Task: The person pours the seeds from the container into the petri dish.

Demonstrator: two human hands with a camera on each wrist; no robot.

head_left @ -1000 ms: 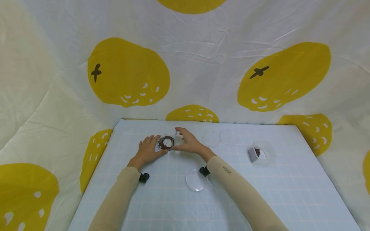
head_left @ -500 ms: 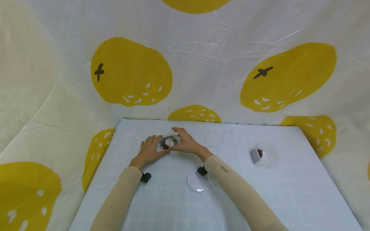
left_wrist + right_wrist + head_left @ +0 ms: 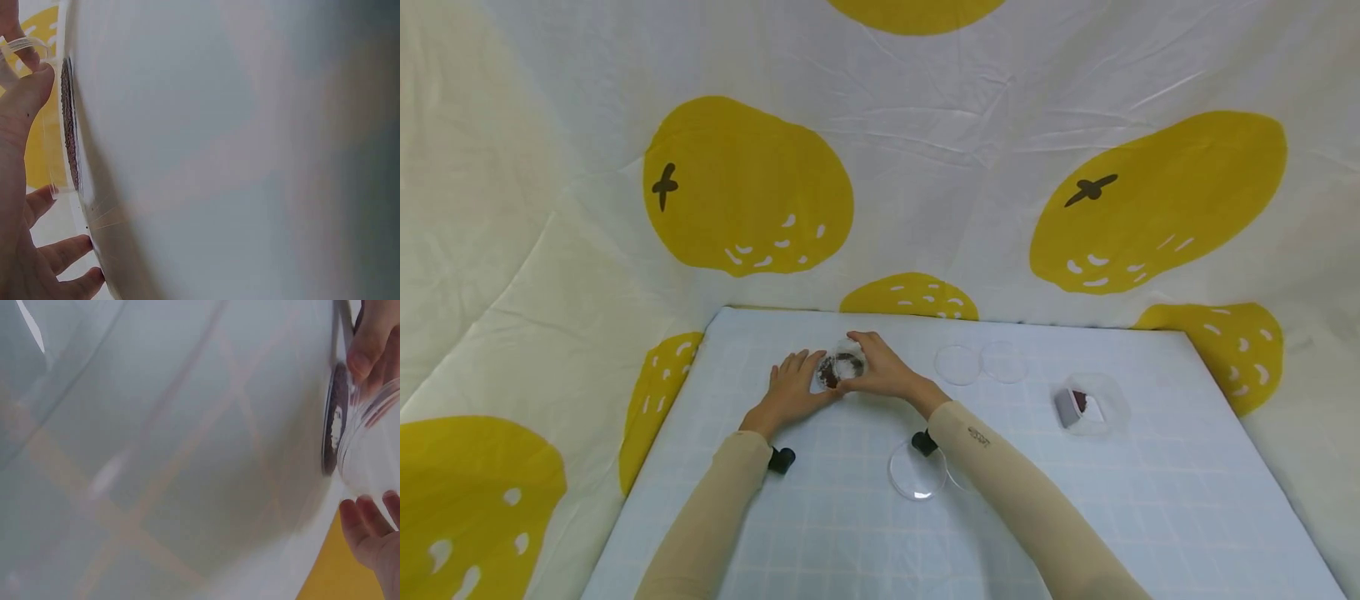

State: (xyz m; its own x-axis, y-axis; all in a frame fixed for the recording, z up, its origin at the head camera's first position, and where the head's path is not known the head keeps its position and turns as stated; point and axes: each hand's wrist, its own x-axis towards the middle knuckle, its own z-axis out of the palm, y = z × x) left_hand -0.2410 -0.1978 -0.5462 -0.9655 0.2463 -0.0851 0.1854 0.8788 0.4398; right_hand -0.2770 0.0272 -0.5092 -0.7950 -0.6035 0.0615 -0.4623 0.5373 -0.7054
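Observation:
In the head view my left hand (image 3: 793, 390) holds a petri dish (image 3: 826, 375) of dark brown granules, some white showing at its middle. Its thumb and index finger span the rim; in the left wrist view, the other fingers (image 3: 65, 253) are spread beside it. My right hand (image 3: 886, 372) pinches a clear round lid (image 3: 850, 360) between thumb and fingers. That lid (image 3: 375, 447) stands tilted right over the dish's edge in the right wrist view, overlapping the granules seen from above. Part of the dish is hidden behind the lid.
Two clear round dish parts (image 3: 957, 365) lie side by side behind the right hand. Another clear round piece (image 3: 917, 472) lies nearer, with one more partly under the right forearm. A clear tub (image 3: 1108, 406) on the right contains a small grey-white box (image 3: 1067, 408) with brown material.
The right hand has brought the clear lid leftward, from beside the dish to over its right part. The left hand stays at the dish. The head view has shifted slightly.

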